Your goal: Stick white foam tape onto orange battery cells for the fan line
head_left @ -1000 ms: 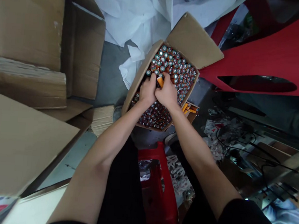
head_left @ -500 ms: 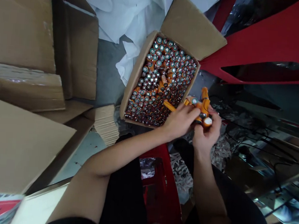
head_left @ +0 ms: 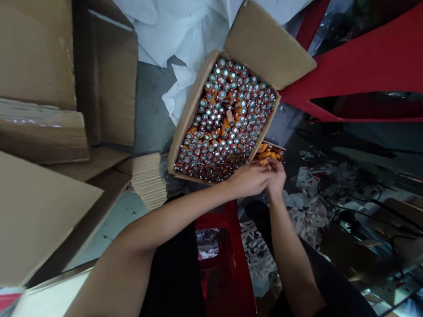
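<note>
1. nearest, a red stool (head_left: 241, 271) stands between the dark-clothed legs, which seem spread to leave the arms room over the boxes.
2. the left hand (head_left: 249, 180) and right hand (head_left: 277, 178) meet beside the carton's near corner, probably because the small box sits there. the left arm slants across with its elbow out, hand turned sideways and fingers pointing right; the right forearm rises steeply, its fingers bent in toward the left ones.
3. both grips look partly curled, but the fingers hide one another, so what they hold, if anything, cannot be told.
4. just beyond the fingers, orange batteries (head_left: 264, 154) lie on their sides in the small box (head_left: 283, 155), close beside the carton, perhaps to keep the reach short.
5. the carton (head_left: 191, 113) is packed with batteries (head_left: 212, 149), mostly on end, likely to save space; a few tilt around a gap near the middle.
6. farthest, its flap (head_left: 270, 46) is folded outward, presumably for access, near a white sheet (head_left: 185, 16).
</note>
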The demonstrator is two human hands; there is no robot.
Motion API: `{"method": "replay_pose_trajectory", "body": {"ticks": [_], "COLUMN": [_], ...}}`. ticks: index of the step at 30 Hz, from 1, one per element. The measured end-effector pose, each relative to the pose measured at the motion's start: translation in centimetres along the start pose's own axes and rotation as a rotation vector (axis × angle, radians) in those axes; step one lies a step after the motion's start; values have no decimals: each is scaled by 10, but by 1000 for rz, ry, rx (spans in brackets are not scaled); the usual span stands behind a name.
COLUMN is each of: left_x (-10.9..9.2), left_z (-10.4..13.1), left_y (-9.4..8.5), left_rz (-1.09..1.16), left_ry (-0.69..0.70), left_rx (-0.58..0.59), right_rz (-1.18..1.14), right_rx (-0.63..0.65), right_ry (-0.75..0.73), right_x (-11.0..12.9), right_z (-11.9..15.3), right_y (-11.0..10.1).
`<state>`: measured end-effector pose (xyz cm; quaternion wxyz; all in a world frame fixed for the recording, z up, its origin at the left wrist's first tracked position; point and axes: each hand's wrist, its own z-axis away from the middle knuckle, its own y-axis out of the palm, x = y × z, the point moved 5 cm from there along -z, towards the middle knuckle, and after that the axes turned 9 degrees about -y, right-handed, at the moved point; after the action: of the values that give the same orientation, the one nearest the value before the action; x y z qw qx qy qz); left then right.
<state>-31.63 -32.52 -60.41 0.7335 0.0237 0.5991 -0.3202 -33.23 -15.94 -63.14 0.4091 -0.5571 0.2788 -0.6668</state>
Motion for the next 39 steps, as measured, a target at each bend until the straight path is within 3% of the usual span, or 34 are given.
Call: {"method": "replay_pose_trajectory", "body": {"ticks": [3, 5, 7, 10, 13, 20, 27, 34, 39], "left_x": [43, 81, 110, 132, 143, 144, 146, 140, 136], "left_z": [-7, -16, -23, -19, -5, -6, -7, -5, -7], "left_y": [-79, -115, -124, -112, -102, -106, -102, -109, -107], "left_rz": [140, 437, 883, 1507, 1858, 1997, 2046, 2029, 2169], "left_ry": [-237, -478, -633, -696, -765, -771, -757, -807, -804], "left_rx": [-395, -610, -699, -788, -894, -792, -759, -730, -672], "right_rz": [-13, -9, 7, 100, 271, 387, 459, 494, 541], "right_rx": [-137, -81, 24, 180, 222, 77, 145, 149, 242], "right_ry": [-204, -409, -575, -735, -745, -597, -671, -773, -782], "right_x": [49, 95, 144, 206, 237, 227, 225, 231, 238], "right_z": [-26, -63, -108, -165, -191, -173, -171, -196, -196], "right_y": [-5, 10, 36, 78, 109, 129, 135, 139, 138]}}
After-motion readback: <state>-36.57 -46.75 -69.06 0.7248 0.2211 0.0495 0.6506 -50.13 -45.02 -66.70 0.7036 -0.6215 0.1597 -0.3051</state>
